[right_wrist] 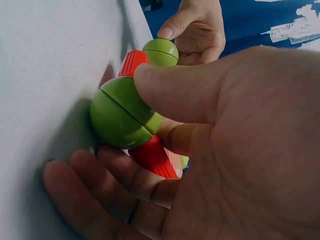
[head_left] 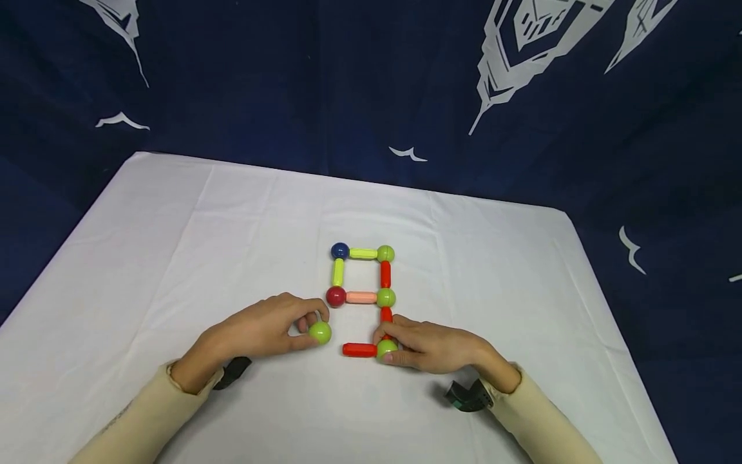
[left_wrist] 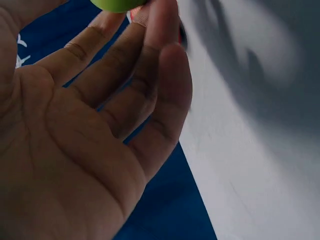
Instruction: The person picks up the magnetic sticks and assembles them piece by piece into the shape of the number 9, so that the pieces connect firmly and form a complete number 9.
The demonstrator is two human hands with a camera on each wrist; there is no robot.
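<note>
In the head view my left hand [head_left: 261,327] pinches a loose green ball [head_left: 321,332] between thumb and fingers. That ball sits just left of the free end of a red rod [head_left: 359,350], apart from it. My right hand [head_left: 437,346] grips the lower-right green ball [right_wrist: 120,112], its thumb on the ball and its fingers by the red rod [right_wrist: 155,157] above. These rods join a square: blue ball [head_left: 340,251], red ball [head_left: 335,296], two green balls [head_left: 385,253], yellow-green rods [head_left: 363,254], a red rod [head_left: 385,274] and a pink rod [head_left: 361,297].
A white cloth [head_left: 278,412] with creases covers the table. Behind it hangs a dark blue curtain [head_left: 261,77] with white drawings. Dark wrist devices [head_left: 468,396] are strapped beneath both wrists, near beige sleeves [head_left: 539,419].
</note>
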